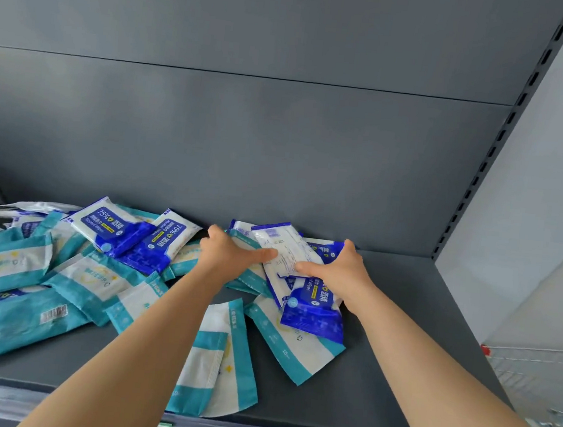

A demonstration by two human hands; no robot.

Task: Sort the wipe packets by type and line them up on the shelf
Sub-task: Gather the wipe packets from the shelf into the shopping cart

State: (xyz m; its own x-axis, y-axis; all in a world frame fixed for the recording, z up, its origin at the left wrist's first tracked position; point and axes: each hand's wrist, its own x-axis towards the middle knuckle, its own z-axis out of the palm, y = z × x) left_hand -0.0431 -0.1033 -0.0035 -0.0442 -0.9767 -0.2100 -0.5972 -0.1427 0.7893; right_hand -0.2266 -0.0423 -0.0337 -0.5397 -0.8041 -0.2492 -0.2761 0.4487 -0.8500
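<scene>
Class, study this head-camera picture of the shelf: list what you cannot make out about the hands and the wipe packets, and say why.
Head view: fingertips of the left hand and right hand, hidden beyond the hands' backs and the blue packets; their grip is unclear.
Head view: print on the white packet back, too small to read.
Head view: teal packets at the left, cut by the frame edge and overlapping, so uncountable.

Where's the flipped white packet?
In the head view, the white packet sits right of centre by the back wall, gripped by left hand and right hand, atop blue packets.
</scene>
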